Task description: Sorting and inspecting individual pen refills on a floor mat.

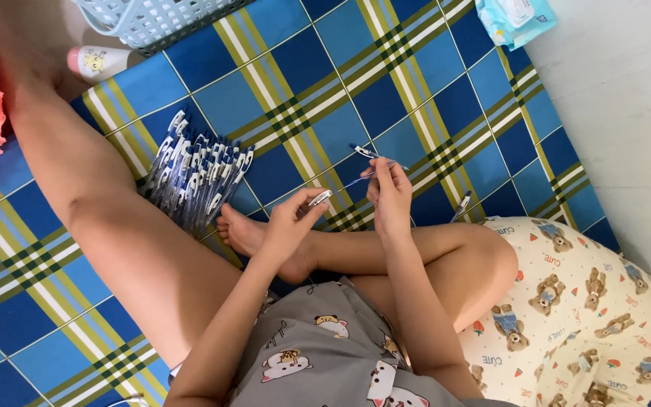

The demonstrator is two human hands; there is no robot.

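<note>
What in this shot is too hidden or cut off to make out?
Head view:
- Pen part in the left hand: mostly covered by the fingers, only a white tip shows.
- Thin blue refill held by the right hand: its lower end is hidden behind the fingers.
- Pile of pens: too overlapped to count.
- Blue basket: cut off by the top edge, contents unseen.
- Wipes packet: cut off at the top.

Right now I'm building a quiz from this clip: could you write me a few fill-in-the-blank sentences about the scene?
1. The right hand holds a thin blue pen ____.
2. The left hand pinches a white pen ____.
3. The pile of finished pens lies on a ____ mat.
4. A pale blue plastic ____ stands at the mat's top edge.

Missing words: refill; cap; plaid; basket
</note>
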